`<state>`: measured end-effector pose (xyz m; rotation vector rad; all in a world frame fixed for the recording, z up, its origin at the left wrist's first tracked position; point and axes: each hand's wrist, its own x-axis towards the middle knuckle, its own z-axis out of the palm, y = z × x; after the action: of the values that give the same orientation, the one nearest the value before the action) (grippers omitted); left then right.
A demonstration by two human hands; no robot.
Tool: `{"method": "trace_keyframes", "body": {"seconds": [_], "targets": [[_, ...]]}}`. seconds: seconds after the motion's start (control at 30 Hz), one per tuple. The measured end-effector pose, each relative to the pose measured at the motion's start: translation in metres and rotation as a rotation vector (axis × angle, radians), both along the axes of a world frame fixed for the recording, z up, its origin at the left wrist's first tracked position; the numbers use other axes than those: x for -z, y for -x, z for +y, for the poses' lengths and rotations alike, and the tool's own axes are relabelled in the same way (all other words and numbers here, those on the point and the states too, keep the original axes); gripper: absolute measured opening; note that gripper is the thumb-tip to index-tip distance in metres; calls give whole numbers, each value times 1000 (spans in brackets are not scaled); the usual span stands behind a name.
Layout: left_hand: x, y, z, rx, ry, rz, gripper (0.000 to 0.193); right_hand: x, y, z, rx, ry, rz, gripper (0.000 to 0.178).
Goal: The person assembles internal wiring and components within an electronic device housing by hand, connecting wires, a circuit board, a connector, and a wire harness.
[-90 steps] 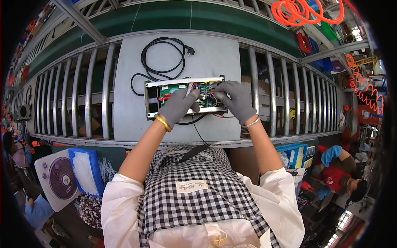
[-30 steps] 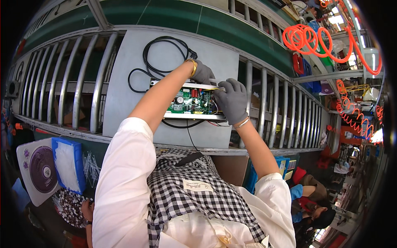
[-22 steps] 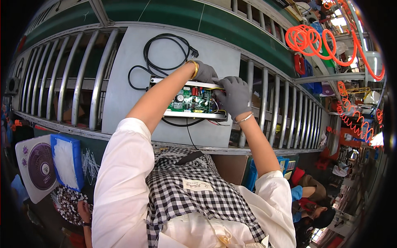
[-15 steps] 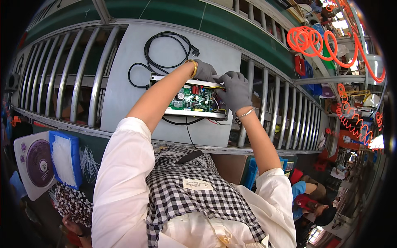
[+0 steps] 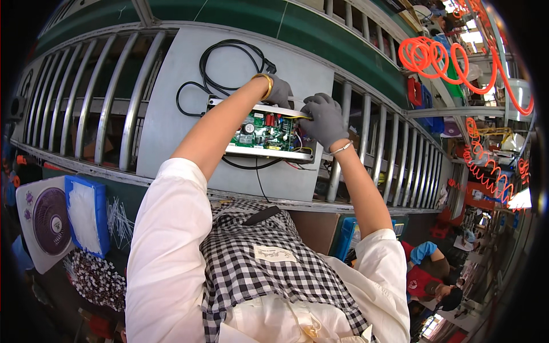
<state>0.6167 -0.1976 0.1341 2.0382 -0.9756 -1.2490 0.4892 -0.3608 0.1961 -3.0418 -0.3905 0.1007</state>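
Note:
An open metal housing point(image 5: 269, 153) with a green circuit board point(image 5: 269, 132) inside lies on a pale grey board point(image 5: 189, 137). At its far long side, my left hand point(image 5: 278, 91) in a grey glove has curled fingers; what they hold is hidden. My right hand point(image 5: 325, 119), also gloved, is bent over the far right corner with its fingers pressed together. A yellow wire point(image 5: 301, 117) runs by its fingertips, and I cannot make out what they hold. Several thin wires point(image 5: 299, 143) show at the right end of the circuit board. A black power cord point(image 5: 201, 66) lies coiled beyond the housing.
Metal rollers point(image 5: 117, 100) flank the board on both sides. At the left stand a blue tray point(image 5: 104, 214) of white strips, a purple and white fan point(image 5: 52, 223) and a heap of small white and dark parts point(image 5: 97, 280). Orange coiled hoses point(image 5: 423, 56) hang right; a person point(image 5: 429, 280) sits lower right.
My right hand has shifted slightly left and down, and my left hand slightly left, both staying at the housing's far side. The view has shifted a little. The person at right has moved.

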Motion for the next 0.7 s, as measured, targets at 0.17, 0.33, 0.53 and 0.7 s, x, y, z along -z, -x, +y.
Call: {"method": "trace_keyframes", "body": {"seconds": [0.17, 0.33, 0.53, 0.7], "targets": [[10, 0, 2, 3, -70, -71, 53, -6, -12, 10, -118, 65, 54, 22], [5, 2, 1, 3, -93, -85, 53, -12, -19, 17, -177, 247, 150, 24], [-3, 8, 4, -6, -108, -159, 50, -16, -26, 28, -257, 375, 198, 27], [-1, 8, 5, -23, -119, -197, 47, -14, -28, 34, -300, 440, 190, 27]]}}
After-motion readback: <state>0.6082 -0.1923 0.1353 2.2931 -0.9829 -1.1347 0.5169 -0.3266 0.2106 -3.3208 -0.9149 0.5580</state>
